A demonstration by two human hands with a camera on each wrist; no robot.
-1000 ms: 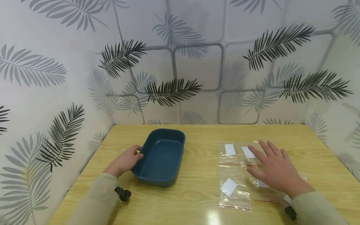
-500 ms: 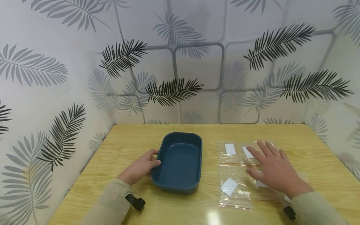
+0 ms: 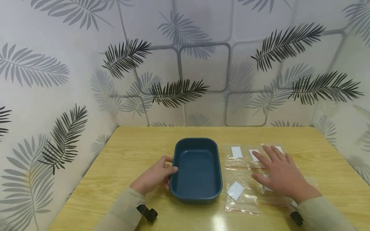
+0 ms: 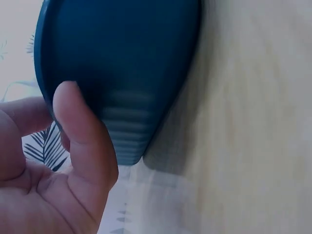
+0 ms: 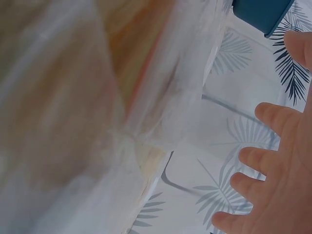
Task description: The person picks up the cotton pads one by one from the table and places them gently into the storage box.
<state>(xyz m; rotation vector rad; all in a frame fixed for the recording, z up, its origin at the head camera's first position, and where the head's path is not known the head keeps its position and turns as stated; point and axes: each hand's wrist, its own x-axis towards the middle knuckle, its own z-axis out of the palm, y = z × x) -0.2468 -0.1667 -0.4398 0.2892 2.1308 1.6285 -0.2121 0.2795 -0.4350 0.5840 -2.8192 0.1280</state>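
Observation:
A dark blue rectangular tray [image 3: 198,173] with rounded corners sits near the middle of the table, nothing in it. My left hand [image 3: 156,175] grips its left wall, the thumb over the rim and the other fingers outside. In the left wrist view the thumb [image 4: 87,141] lies against the tray's wall. Over several clear zip bags [image 3: 245,205], each with a white card [image 3: 235,191] inside, my right hand [image 3: 286,179] is held with fingers spread. Whether it touches them I cannot tell; it partly covers some. The right wrist view shows its straight fingers, with blurred plastic [image 5: 190,63] beside them.
The light wooden table [image 3: 138,144] meets a leaf-patterned wall [image 3: 202,70] along its far edge. Another wall with the same pattern runs along the left. Red zip strips mark the bags' edges. A black wrist strap [image 3: 147,213] shows under the left sleeve.
My left hand has moved the tray rightward and slightly nearer to me, so it now stands just beside the bags. The tray has also turned straighter. My right hand has stayed nearly still.

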